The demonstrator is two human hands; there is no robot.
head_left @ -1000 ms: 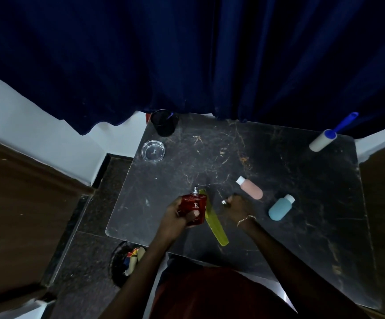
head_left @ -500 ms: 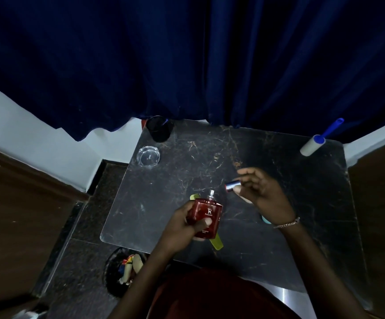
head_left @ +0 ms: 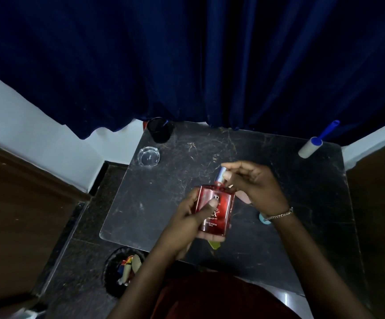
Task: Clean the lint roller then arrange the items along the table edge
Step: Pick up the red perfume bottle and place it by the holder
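Observation:
My left hand [head_left: 187, 221] grips a red square perfume bottle [head_left: 218, 210], held above the near middle of the black marble table [head_left: 279, 238]. My right hand [head_left: 253, 183] pinches the silver cap [head_left: 220, 173] sitting on the bottle's neck. The lint roller [head_left: 311, 147], white with a blue handle, lies at the table's far right corner. A yellow-green strip [head_left: 214, 244] peeks out under the bottle. A teal bottle [head_left: 264, 219] and a pink bottle [head_left: 244, 199] are mostly hidden behind my right wrist and hand.
A black cup [head_left: 159, 130] stands at the far left corner, with a clear glass ashtray [head_left: 148, 156] just in front of it. A dark blue curtain [head_left: 210, 61] hangs behind the table. A bin with rubbish [head_left: 123, 270] sits on the floor near the left.
My left hand lifted the perfume bottle higher and towards me. My right hand brought the silver cap from the table onto the bottle's neck, covering the pink and teal bottles.

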